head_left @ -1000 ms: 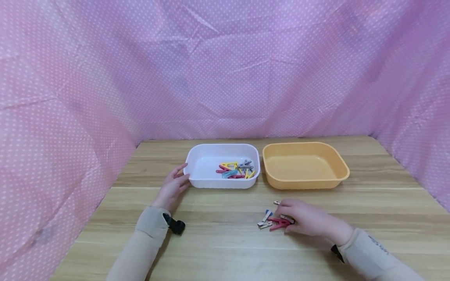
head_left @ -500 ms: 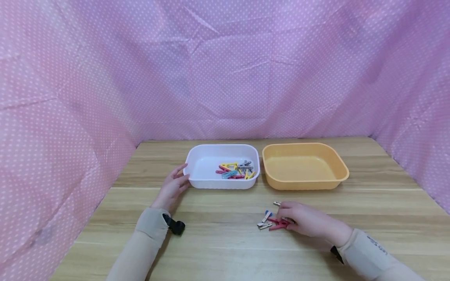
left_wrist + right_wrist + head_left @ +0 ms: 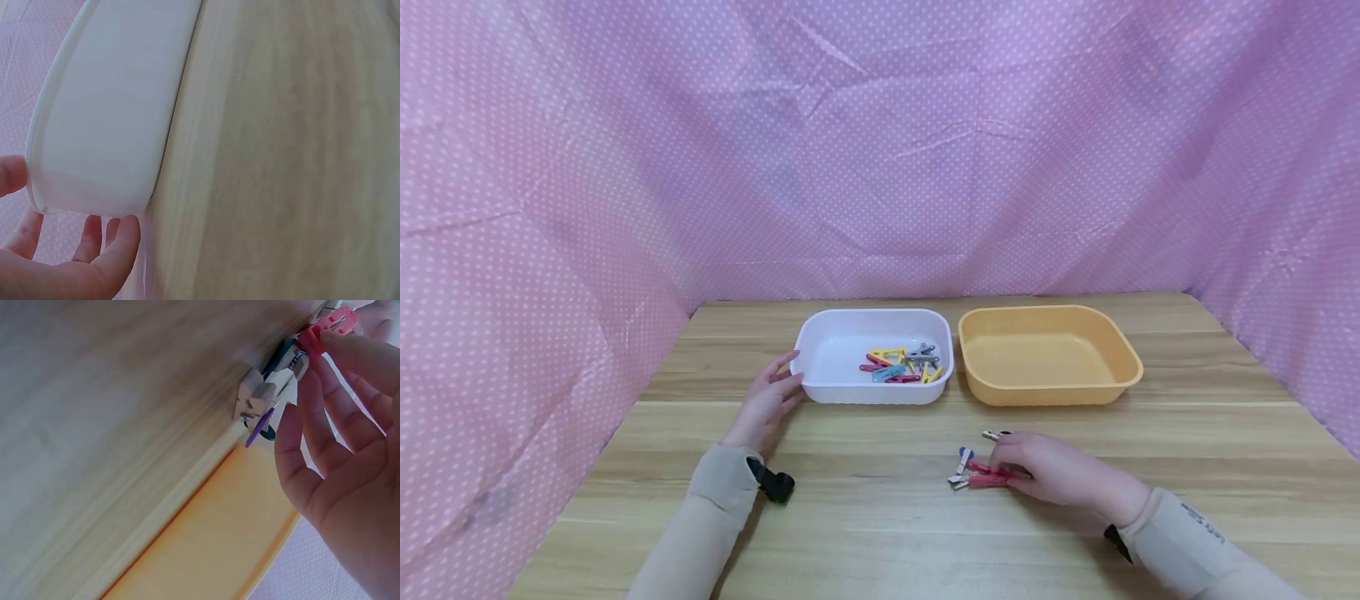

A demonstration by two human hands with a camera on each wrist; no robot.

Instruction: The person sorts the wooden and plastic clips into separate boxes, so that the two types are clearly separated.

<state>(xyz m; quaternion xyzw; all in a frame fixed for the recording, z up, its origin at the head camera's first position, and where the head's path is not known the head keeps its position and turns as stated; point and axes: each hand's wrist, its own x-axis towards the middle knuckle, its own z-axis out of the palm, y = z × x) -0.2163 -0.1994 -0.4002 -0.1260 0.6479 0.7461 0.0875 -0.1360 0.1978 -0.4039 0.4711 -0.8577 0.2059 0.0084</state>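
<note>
My right hand is low over a small pile of clothespins and pinches a red clothespin between thumb and fingertips, plainest in the right wrist view. Beside it lie wooden clothespins, one with a blue piece, and another wooden one pokes out beyond the fingers. Part of the pile is hidden by the hand. At the left end of the white basin, my left hand rests its spread fingertips against the rim and outer wall. Yellow, red, blue and grey clothespins lie in the basin's right half.
A yellow-orange basin stands just right of the white one, with nothing seen inside. Both are on a wood-grain table. Pink dotted cloth hangs behind and at both sides.
The red clothespin has turned over in my right fingers, and the blue-marked wooden one has shifted slightly. My left hand stays at the white basin.
</note>
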